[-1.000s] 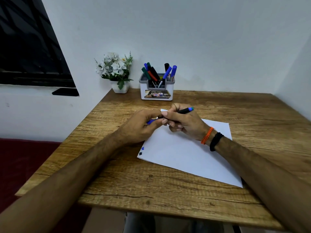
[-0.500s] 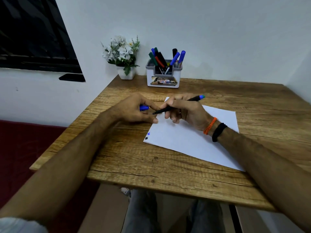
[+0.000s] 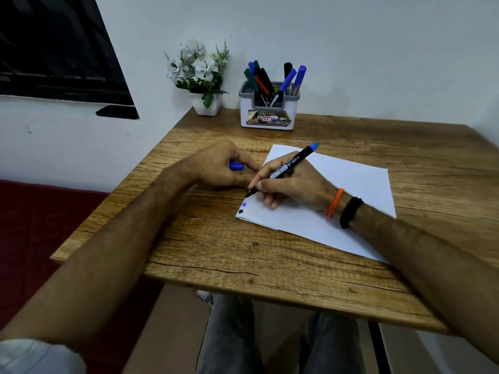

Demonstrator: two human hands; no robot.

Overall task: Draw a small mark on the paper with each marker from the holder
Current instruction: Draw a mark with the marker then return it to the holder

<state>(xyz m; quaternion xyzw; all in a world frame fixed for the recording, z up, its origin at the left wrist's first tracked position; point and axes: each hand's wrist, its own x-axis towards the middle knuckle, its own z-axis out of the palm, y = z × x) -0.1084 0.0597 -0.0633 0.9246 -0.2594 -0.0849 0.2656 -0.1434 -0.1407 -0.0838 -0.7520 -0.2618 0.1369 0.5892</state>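
Markers in blue, green, red and black (image 3: 270, 82) stood in the grey-and-white plastic holder (image 3: 267, 116) at the back of the wooden table (image 3: 216, 252), well behind the white sheet of paper (image 3: 337, 201). From the head view, the right hand (image 3: 289, 184) gripped a black-barrelled marker with a blue end (image 3: 286, 167), its tip poised at the paper's left edge, just above a small blue mark (image 3: 244, 204) and a black mark (image 3: 240, 211). The left hand (image 3: 224, 168), just left of the paper, pinched the blue cap (image 3: 236, 166). With no hand pinning it, the paper might slide under the stroke, smearing the mark, and a tip so near the edge could stray onto the table.
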